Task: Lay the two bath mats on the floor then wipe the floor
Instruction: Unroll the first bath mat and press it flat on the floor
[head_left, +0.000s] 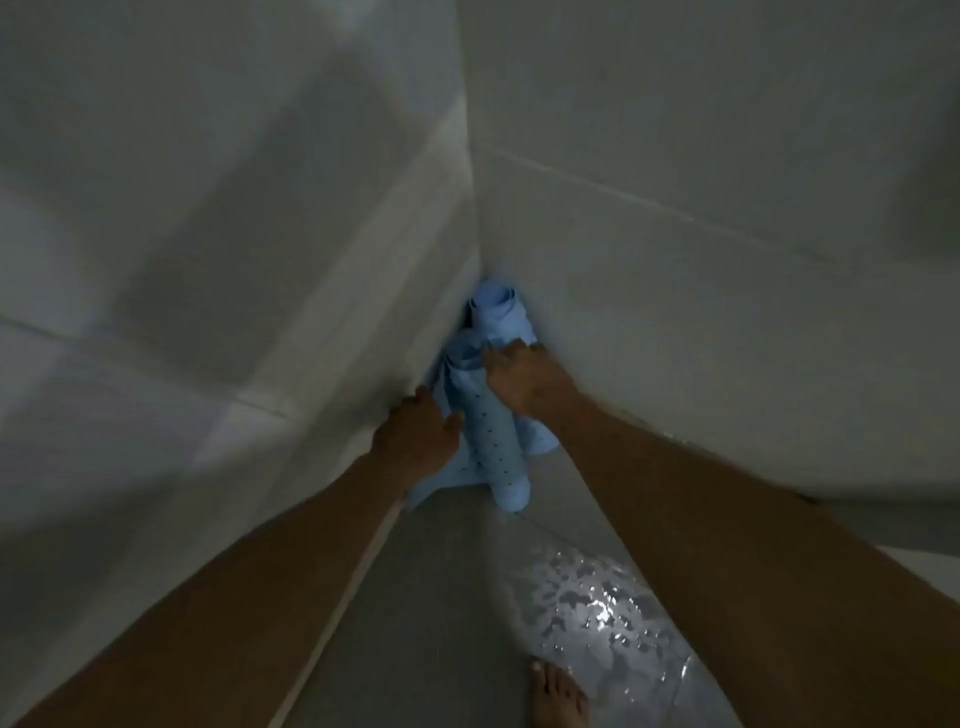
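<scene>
While the floor (447, 597) lies bare of any mat, both light-blue bath mats stand rolled in the corner where the two tiled walls meet. The front rolled mat (496, 441), perforated with small dark holes, leans upright with its lower end on the floor at the corner; part of its sheet has unfurled against the left wall (208, 260). The rear rolled mat (496, 312) stands behind it, tight against the right wall (701, 234).

The left hand (415, 441) rests against the front roll's left side, fingers loosely spread, thumb toward the roll; whether it has closed a grip cannot be told. The right hand (522, 382) lies over the top of the front roll, fingers curled down on its rim, touching the rear roll just behind.

Assessment: the laying step is at its start; neither mat is flat, and wiping is not yet due.

Hazards noted:
- A patch of standing water (597, 613) glistens on the floor near the person's bare foot (556, 696); stepping back with a mat in hand risks a slip.
- Pulling the front roll alone may topple the rear roll, since they lean together.
- A mat laid over wet tile may slide rather than seat.
</scene>
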